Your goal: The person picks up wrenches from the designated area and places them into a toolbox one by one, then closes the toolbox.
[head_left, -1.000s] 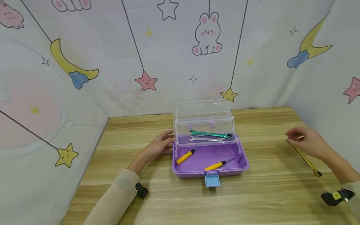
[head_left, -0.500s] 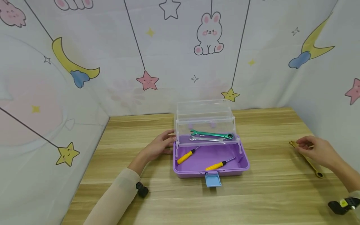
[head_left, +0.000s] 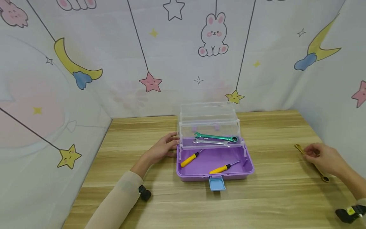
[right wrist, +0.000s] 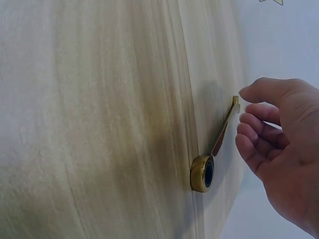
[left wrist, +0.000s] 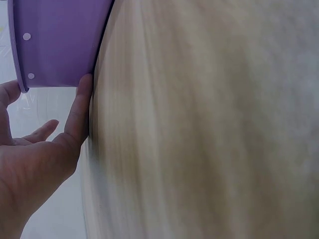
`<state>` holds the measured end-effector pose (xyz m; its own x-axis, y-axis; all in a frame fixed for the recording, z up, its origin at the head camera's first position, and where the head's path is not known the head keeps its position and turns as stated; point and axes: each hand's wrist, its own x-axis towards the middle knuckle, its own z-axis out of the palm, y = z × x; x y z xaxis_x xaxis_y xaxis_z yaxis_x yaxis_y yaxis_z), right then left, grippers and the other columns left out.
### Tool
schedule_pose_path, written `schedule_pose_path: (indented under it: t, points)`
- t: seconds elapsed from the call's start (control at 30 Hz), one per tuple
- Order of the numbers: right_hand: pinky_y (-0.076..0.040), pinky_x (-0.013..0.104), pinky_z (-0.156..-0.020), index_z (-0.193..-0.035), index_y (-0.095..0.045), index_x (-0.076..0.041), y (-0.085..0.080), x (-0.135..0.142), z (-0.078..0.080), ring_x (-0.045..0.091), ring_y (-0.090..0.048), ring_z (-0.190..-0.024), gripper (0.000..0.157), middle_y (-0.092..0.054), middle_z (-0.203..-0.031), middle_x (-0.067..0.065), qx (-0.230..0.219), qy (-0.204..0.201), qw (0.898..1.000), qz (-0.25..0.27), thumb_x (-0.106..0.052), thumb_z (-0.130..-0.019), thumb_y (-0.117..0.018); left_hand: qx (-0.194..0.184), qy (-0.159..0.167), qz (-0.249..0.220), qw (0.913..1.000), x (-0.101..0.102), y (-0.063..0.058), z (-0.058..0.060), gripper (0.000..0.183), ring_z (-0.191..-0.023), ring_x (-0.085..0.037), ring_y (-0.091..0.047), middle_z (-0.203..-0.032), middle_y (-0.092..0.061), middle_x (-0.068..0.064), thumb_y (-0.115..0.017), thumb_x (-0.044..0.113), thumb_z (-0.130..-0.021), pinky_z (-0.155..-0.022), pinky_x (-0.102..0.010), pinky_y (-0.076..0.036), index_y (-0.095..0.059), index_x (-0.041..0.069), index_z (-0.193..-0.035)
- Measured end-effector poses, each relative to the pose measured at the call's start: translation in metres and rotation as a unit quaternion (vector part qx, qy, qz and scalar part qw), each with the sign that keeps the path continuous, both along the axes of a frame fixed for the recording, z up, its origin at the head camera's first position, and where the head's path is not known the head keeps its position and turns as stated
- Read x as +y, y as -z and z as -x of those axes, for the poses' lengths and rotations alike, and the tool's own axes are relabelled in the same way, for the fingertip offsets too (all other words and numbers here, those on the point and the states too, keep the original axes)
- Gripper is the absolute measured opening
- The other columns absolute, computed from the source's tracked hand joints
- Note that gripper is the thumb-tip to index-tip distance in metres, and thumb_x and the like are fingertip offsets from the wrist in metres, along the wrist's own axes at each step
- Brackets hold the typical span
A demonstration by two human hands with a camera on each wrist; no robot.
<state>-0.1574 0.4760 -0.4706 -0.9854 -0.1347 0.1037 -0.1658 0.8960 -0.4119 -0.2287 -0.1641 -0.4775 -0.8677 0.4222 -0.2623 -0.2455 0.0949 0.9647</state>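
A purple toolbox (head_left: 214,178) with clear raised trays stands on the table. My left hand (head_left: 163,149) rests against its left end, fingers nearly straight; in the left wrist view one digit touches the rim and another touches low by the table. A gold wrench (head_left: 319,172) lies at the right. Over its middle hovers my right hand (head_left: 326,158), fingers loosely bent; the right wrist view shows the wrench (right wrist: 222,132) on the table, apart from the fingertips. A green wrench (head_left: 215,137) and a silver wrench (head_left: 211,142) lie in the tray.
Two yellow-handled screwdrivers, a left one (head_left: 188,159) and a right one (head_left: 220,169), lie in the box's bottom. A light blue latch (head_left: 217,183) hangs at its front. A patterned curtain (head_left: 171,57) borders the wooden table (head_left: 160,203).
My right hand has moved right and toward me along the gold wrench, uncovering its far end. The wrench stays where it lay. My left hand has kept its place on the toolbox.
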Motion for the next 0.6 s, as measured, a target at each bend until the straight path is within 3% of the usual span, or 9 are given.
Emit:
schedule_pose_path:
  t: [0.33,0.6]
  points:
    - [-0.048,0.028,-0.059,-0.107,-0.068,0.012,0.007,0.009,-0.004,0.018,-0.062,-0.077,0.025,-0.068,-0.087,0.008,-0.025,0.008,0.999,-0.018,-0.009,-0.096,-0.076,0.006,0.003,0.001,1.0,0.002,-0.002,-0.001,0.065,-0.134,-0.038,-0.058,-0.164,-0.037,-0.021,-0.058,0.026,-0.11,-0.1,-0.048,-0.059,-0.027,0.011,-0.166]
    - [-0.051,0.035,-0.062,-0.099,-0.068,0.01,0.003,0.015,-0.003,0.021,-0.062,-0.074,0.02,-0.068,-0.084,0.009,-0.075,0.022,0.997,-0.026,-0.009,-0.095,-0.073,0.003,-0.001,0.005,1.0,0.001,-0.002,-0.002,0.065,-0.134,-0.037,-0.059,-0.165,-0.036,-0.02,-0.057,0.026,-0.111,-0.099,-0.047,-0.06,-0.027,0.011,-0.167]
